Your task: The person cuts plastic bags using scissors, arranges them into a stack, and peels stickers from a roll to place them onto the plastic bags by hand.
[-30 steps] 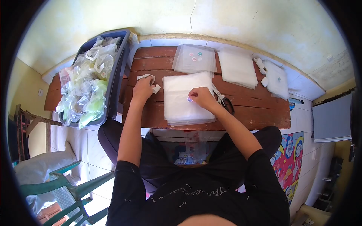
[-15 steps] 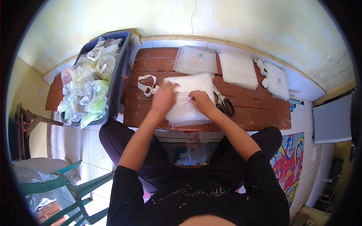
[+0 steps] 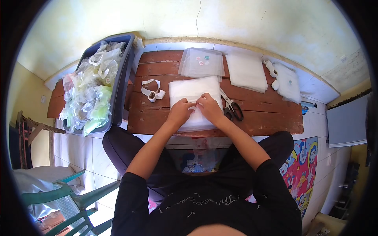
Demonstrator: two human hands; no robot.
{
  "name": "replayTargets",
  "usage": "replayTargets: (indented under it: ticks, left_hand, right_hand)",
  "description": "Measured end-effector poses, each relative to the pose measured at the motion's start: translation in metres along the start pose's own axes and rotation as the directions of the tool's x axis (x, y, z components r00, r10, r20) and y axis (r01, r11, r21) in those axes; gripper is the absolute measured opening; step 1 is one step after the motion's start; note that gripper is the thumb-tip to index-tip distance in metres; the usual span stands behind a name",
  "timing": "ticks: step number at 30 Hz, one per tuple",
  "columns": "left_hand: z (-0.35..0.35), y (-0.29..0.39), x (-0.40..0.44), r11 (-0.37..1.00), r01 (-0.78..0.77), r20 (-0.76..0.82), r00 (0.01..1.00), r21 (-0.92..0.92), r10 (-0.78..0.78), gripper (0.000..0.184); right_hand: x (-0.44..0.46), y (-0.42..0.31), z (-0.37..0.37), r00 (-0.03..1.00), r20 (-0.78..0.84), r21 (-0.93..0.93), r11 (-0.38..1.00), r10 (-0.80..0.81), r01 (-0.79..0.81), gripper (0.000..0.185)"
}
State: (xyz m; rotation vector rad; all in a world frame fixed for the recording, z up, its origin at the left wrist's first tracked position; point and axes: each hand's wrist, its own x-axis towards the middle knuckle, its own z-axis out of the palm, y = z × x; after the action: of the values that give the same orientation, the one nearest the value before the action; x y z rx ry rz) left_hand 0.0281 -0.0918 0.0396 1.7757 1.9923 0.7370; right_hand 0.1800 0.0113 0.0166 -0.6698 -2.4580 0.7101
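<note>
My left hand [image 3: 181, 112] and my right hand [image 3: 208, 107] meet over the stack of clear plastic bags [image 3: 180, 89] at the middle of the wooden table. The fingers of both are pinched together, nearly touching, and what lies between the fingertips is too small to make out. Close to my right hand, black-handled scissors [image 3: 234, 110] lie at the stack's right edge. To the left of the stack rests a loosely unrolled white strip [image 3: 152, 94] with its roll, which neither hand touches.
A dark tub [image 3: 115, 100] full of filled plastic bags stands at the left. More flat bags [image 3: 197, 67] with several round stickers, another bag stack [image 3: 247, 72] and white rolls [image 3: 271, 69] lie at the back. A green chair [image 3: 78, 200] is at the lower left.
My left hand has left the white strip at the left and moved right to meet my right hand over the stack. The small sticker seen at my right fingertips is now hidden.
</note>
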Motion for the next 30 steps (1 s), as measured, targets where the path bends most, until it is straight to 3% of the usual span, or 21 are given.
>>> replayTargets:
  ticks: [4, 6, 7, 9, 11, 13, 17, 20, 23, 25, 26, 28, 30]
  left_hand:
    - [-0.004, 0.000, 0.000, 1.000, -0.009, 0.021, 1.000, 0.029, 0.009, 0.032]
    - [-0.005, 0.002, -0.003, 0.971, -0.187, -0.106, 0.973, 0.147, 0.203, 0.033]
    - [-0.003, 0.002, -0.004, 0.971, -0.187, -0.105, 0.974, 0.147, 0.203, 0.033]
    - [0.005, 0.004, -0.005, 0.936, -0.260, -0.260, 0.912, 0.236, 0.319, 0.034]
    - [0.012, 0.003, -0.004, 0.944, -0.253, -0.260, 0.917, 0.210, 0.303, 0.033]
    - [0.018, 0.002, -0.004, 0.951, -0.242, -0.262, 0.922, 0.190, 0.287, 0.032]
    - [0.024, -0.002, -0.004, 0.967, -0.207, -0.248, 0.939, 0.149, 0.239, 0.023]
    - [0.027, -0.004, -0.004, 0.966, -0.218, -0.264, 0.932, 0.141, 0.249, 0.019]
    - [0.029, -0.004, -0.004, 0.960, -0.245, -0.283, 0.919, 0.134, 0.274, 0.017]
    - [0.028, -0.001, -0.003, 0.958, -0.259, -0.292, 0.913, 0.125, 0.286, 0.015]
    - [0.027, 0.001, -0.003, 0.960, -0.259, -0.305, 0.911, 0.101, 0.278, 0.013]
    - [0.024, 0.004, -0.001, 0.962, -0.262, -0.318, 0.908, 0.076, 0.272, 0.012]
    - [0.017, 0.006, 0.002, 0.965, -0.256, -0.351, 0.900, 0.061, 0.260, 0.010]
  right_hand:
    - [-0.001, 0.002, -0.008, 0.992, 0.015, -0.104, 0.987, 0.122, -0.120, 0.031]
    - [-0.002, -0.003, -0.023, 0.972, -0.189, -0.155, 0.973, 0.143, -0.173, 0.032]
    - [-0.003, -0.004, -0.031, 0.966, -0.171, -0.249, 0.940, 0.193, -0.232, 0.047]
    - [-0.002, -0.013, -0.047, 0.942, -0.178, -0.271, 0.906, 0.283, -0.324, 0.054]
    - [-0.003, -0.010, -0.056, 0.910, -0.192, -0.297, 0.862, 0.368, -0.412, 0.060]
    - [-0.005, -0.001, -0.056, 0.893, -0.075, -0.203, 0.870, 0.443, -0.449, 0.068]
    - [-0.009, 0.016, -0.042, 0.909, -0.145, -0.134, 0.902, 0.392, -0.410, 0.065]
    - [-0.010, 0.022, -0.040, 0.888, -0.125, -0.025, 0.893, 0.443, -0.449, 0.063]
    - [-0.008, 0.012, -0.045, 0.887, -0.228, 0.013, 0.912, 0.403, -0.411, 0.063]
    - [-0.007, 0.003, -0.052, 0.847, -0.172, 0.191, 0.860, 0.504, -0.473, 0.065]
    - [-0.007, 0.003, -0.051, 0.845, -0.174, 0.189, 0.860, 0.505, -0.475, 0.065]
    - [-0.006, 0.004, -0.049, 0.797, -0.206, 0.315, 0.810, 0.568, -0.495, 0.052]
    - [-0.006, 0.009, -0.052, 0.810, -0.213, 0.309, 0.824, 0.546, -0.475, 0.041]
